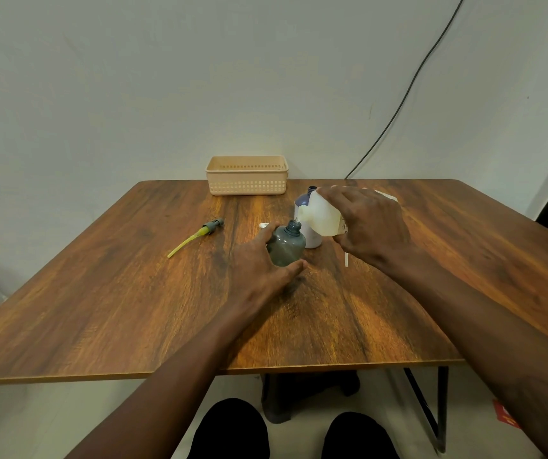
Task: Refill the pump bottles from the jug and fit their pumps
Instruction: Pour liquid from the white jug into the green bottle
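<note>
A small grey-green bottle [286,244] stands uncapped on the wooden table [133,293], and my left hand [259,263] wraps around its left side. My right hand [367,223] grips a white jug [324,215], tilted so its spout sits right over the grey bottle's open neck. Behind the jug stands a pale purple bottle [307,200] with a dark open neck, mostly hidden. A grey pump with a yellow tube [199,234] lies on the table to the left. A white tube [346,259] shows below my right hand, and a small white piece [263,224] lies beyond my left fingers.
A beige plastic basket [247,175] sits at the table's far edge against the wall. A black cable [408,94] runs down the wall behind the table. My knees and a dark stool [299,395] are below the near edge.
</note>
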Motion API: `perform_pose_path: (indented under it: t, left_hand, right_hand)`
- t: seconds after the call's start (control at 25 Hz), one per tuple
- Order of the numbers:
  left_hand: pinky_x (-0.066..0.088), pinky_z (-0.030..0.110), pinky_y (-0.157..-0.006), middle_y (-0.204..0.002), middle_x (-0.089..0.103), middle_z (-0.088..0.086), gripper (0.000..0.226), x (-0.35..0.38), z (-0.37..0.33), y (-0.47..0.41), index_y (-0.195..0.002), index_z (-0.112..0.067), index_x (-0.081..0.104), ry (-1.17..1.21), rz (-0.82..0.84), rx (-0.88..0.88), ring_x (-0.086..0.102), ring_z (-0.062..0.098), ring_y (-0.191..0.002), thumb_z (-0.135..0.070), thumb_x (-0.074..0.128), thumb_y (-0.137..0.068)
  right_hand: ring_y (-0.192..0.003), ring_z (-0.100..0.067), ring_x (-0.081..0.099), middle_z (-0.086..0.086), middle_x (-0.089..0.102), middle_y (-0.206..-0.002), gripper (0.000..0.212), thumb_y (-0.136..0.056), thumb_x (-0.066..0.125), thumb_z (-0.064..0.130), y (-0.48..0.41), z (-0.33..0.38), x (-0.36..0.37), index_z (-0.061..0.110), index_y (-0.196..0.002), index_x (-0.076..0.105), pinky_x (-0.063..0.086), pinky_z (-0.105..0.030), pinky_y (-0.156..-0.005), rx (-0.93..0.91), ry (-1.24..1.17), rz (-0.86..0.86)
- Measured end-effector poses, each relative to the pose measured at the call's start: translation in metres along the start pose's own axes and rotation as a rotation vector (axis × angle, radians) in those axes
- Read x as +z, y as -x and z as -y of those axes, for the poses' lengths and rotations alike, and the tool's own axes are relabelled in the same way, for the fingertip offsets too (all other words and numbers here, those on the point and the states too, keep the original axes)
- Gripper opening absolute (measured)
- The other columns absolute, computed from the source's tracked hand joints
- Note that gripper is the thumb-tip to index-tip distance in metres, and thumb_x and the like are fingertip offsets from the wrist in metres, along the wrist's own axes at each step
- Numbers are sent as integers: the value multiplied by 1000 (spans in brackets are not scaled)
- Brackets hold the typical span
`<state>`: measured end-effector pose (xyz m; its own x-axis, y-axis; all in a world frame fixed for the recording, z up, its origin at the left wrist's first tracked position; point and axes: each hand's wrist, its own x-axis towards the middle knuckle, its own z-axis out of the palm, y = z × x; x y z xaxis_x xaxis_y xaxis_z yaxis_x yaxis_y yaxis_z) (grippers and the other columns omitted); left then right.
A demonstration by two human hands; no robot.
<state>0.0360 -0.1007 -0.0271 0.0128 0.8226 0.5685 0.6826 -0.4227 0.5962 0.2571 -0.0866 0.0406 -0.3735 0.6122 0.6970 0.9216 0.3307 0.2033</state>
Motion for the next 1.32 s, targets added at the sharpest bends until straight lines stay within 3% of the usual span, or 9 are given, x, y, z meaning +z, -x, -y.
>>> perform_pose_path:
  t: [0.28, 0.52, 0.68, 1.32]
  left_hand:
    - [48, 25, -85, -124, 70, 0, 92, -1, 0, 1, -148, -26, 52, -25, -16, 20, 64, 14, -107, -66, 83, -71]
    - [56, 33, -89, -126, 69, 1, 95, 1, 3, 0, -149, -28, 50, 9, 3, 13, 64, 14, -107, -70, 80, -70]
    - [52, 27, -87, -124, 69, -1, 93, 0, 3, 0, -148, -28, 51, -4, -15, 16, 64, 13, -105, -69, 81, -70]
    - [55, 40, -94, -127, 67, 4, 97, 4, 7, 0, -151, -27, 48, 13, 18, -1, 63, 18, -110, -70, 80, -70]
  right_hand:
    - [-108, -37, 70, -12, 71, -125, 89, -56, 97, 20, -2, -2, 1, 17, -136, 58, 58, -50, -85, -15, 6, -20]
    - [-108, -35, 69, -10, 71, -125, 86, -58, 95, 20, -3, -3, 1, 18, -136, 57, 58, -47, -85, -24, 14, -25]
    - [-108, -35, 69, -10, 70, -126, 87, -58, 95, 19, -3, -2, 1, 18, -136, 57, 58, -47, -85, -24, 10, -23]
    - [-110, -36, 69, -12, 70, -126, 86, -58, 96, 18, -4, 0, -4, 17, -135, 58, 57, -49, -87, -33, 16, -21]
